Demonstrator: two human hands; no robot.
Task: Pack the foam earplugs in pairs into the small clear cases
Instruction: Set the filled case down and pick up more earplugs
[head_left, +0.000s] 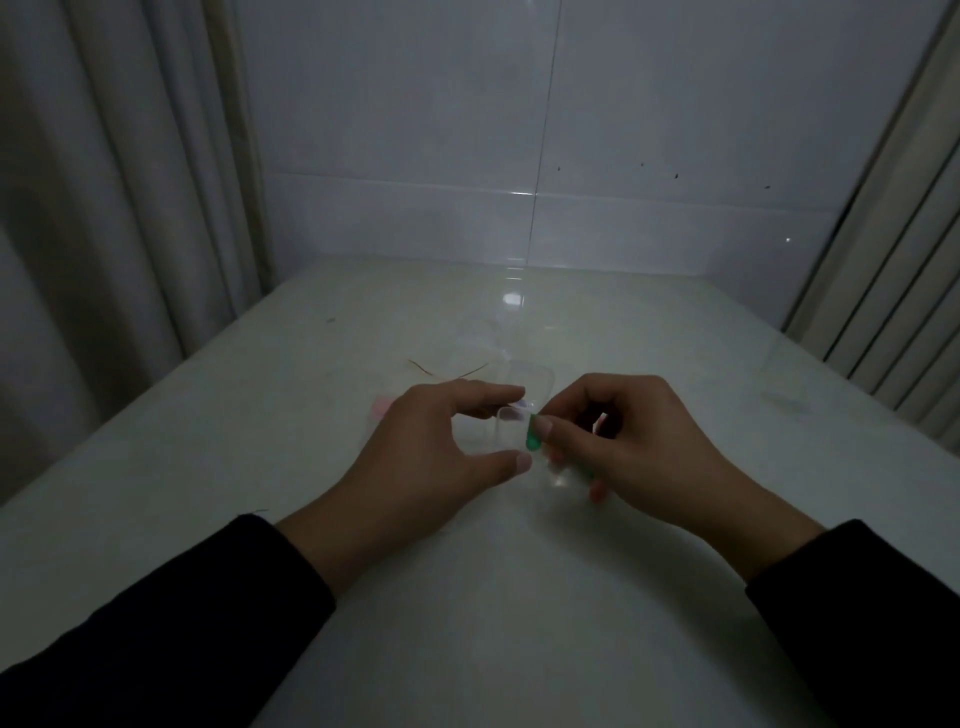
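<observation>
A small clear case (511, 431) stands open on the white table, its lid (530, 382) tipped up behind it. My left hand (431, 452) steadies the case between forefinger and thumb. My right hand (639, 441) pinches a green foam earplug (533, 435) at the case's right edge. A second green earplug (584, 470) peeks from under the right hand's fingers. A pale, purplish thing (519, 404) shows at the case's far rim by the left forefinger. Dim light makes the case's contents hard to read.
A pink earplug (383, 405) lies on the table left of my left hand. A thin brown strand (447, 371) lies beyond the hands, near faint clear plastic (480, 332). A tiled wall backs the table; curtains (104, 182) hang at the left.
</observation>
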